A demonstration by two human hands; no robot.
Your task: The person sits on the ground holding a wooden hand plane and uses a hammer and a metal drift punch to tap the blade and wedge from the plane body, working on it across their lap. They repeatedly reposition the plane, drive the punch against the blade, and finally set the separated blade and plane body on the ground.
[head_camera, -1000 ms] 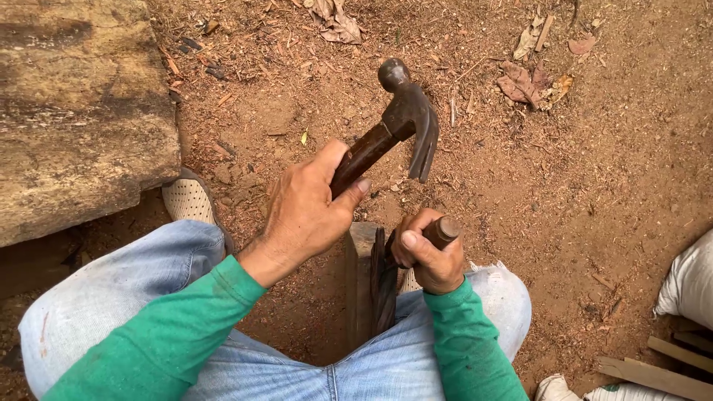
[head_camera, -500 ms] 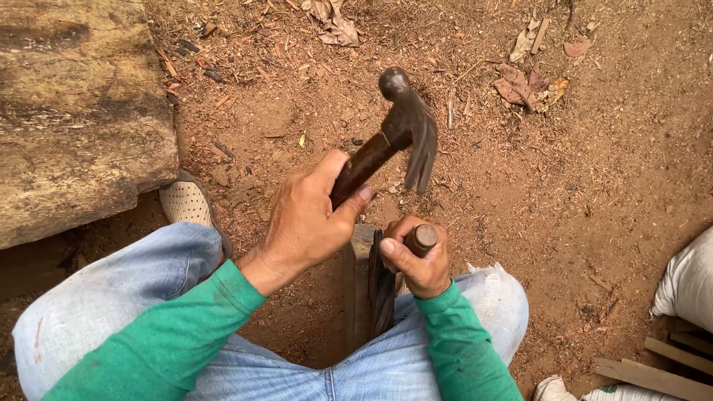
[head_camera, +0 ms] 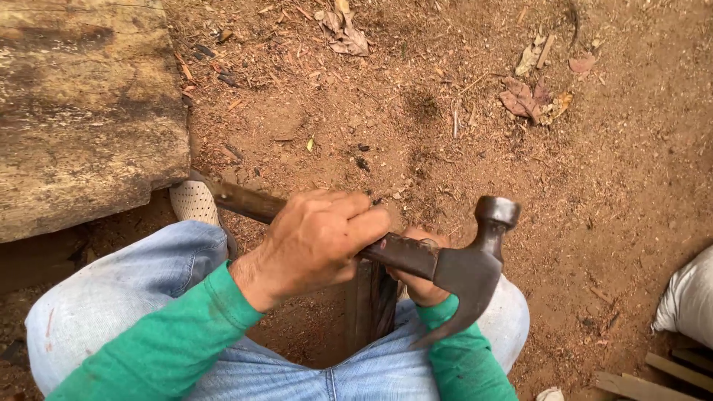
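I am looking down on bare reddish-brown dirt ground, strewn with wood chips and a few dry curled leaves. A big weathered pale stone slab fills the upper left, and a white sack and some wooden slats sit at the lower right edge. My left hand has its grip closed tight round the handle of a dark steel claw hammer, which lies across my blue-jeaned knees. My right hand, mostly hidden under the hammer, is closed round something I cannot make out, above an upright dark wooden piece between my legs.
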